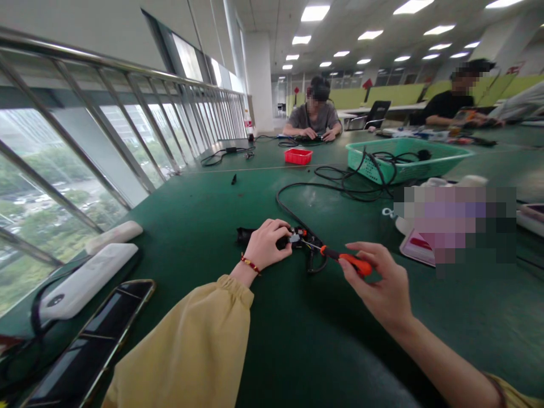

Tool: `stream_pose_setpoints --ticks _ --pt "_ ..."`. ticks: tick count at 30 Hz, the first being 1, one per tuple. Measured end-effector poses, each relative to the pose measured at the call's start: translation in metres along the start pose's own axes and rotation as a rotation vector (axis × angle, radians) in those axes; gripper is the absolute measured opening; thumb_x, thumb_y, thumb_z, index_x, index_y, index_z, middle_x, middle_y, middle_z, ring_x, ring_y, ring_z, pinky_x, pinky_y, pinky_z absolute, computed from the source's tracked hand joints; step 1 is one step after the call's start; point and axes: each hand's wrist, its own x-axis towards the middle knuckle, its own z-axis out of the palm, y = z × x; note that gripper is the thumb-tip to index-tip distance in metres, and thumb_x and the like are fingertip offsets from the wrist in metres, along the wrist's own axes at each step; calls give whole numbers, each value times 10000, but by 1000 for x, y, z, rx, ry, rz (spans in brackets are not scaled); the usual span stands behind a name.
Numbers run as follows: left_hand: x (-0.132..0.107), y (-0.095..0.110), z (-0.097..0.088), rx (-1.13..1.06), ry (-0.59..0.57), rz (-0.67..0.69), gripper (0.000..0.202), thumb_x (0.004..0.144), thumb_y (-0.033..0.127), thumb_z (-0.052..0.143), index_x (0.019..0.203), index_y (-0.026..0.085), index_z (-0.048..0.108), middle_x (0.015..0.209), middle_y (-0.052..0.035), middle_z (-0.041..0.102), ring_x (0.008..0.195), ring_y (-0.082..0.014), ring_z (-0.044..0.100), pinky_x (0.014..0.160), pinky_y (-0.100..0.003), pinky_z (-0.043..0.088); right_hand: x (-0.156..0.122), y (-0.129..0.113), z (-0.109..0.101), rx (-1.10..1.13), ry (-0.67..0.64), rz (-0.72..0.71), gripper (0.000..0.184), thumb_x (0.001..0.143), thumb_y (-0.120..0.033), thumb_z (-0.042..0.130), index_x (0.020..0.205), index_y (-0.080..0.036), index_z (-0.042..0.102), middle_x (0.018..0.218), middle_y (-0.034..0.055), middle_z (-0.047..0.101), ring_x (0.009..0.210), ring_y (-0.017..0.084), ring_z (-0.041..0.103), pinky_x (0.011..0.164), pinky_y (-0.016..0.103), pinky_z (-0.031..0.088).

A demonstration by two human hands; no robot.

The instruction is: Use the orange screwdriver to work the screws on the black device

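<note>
Head view: on a green table, the left hand, fingers curled, grips a black device lying flat. The right hand, partly open, holds an orange-and-black screwdriver between thumb and fingers, its tip at the device.

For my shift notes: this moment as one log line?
left hand: holding black device; right hand: holding screwdriver, tip at device; green basket: beyond
</note>
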Motion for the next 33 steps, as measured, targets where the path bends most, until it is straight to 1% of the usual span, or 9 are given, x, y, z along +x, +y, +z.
stream_pose_setpoints --ticks 6,11,15,17,19,21,27,31,33 --pt "0 0 -1 12 -12 20 126 695 210 572 820 202 580 996 -26 615 911 -170 545 770 -292 487 1 0 0 59 72 -28 444 720 -171 617 1135 -201 461 895 41 549 797 169 577 749 348 488" --pt "0 0 -1 16 -6 22 109 701 210 566 808 198 583 991 -25 622 903 -166 548 764 -291 489 0 0 0 35 -38 44 253 742 -231 629 975 -204 534 719 -1 547 687 155 578 631 294 487" --pt "0 0 0 16 -1 29 133 696 207 568 827 195 589 990 -28 625 907 -167 554 779 -296 491 0 0 1 47 45 -33 341 734 -190 624 1050 -197 498 876 41 567 770 165 579 713 333 485" --pt "0 0 0 19 6 28 122 700 206 563 818 195 590 984 -26 629 898 -165 559 772 -292 494 -1 1 1 47 37 -58 264 732 -188 630 971 -200 521 869 41 576 763 165 577 689 323 483" --pt "0 0 -1 21 3 29 123 698 208 566 818 196 589 990 -26 628 904 -167 560 769 -291 495 -1 1 1 57 5 -37 192 717 -223 662 851 -202 525 763 16 570 688 157 567 604 292 473" --pt "0 1 -1 22 -2 30 131 692 208 571 821 195 587 992 -29 627 912 -170 559 774 -294 495 0 1 0 67 -9 -14 203 701 -252 687 776 -202 506 691 -2 546 628 147 544 546 274 451" --pt "1 0 0 14 -5 44 118 695 190 562 812 194 577 974 -30 626 905 -164 565 801 -296 491 5 -4 -2 57 -10 -101 194 746 -160 610 922 -189 533 838 42 575 760 167 558 661 316 455" --pt "0 0 0 24 -7 45 127 688 189 567 815 190 568 979 -34 619 908 -164 558 792 -293 494 1 -3 -2 37 -27 -26 145 722 -232 654 773 -196 523 675 -4 547 621 141 532 563 272 435" --pt "0 0 1 30 -6 49 119 694 189 560 813 189 567 977 -35 620 907 -164 560 789 -293 495 -1 -2 -2 42 -33 -26 152 720 -229 652 805 -197 530 701 3 557 644 147 542 581 279 446"
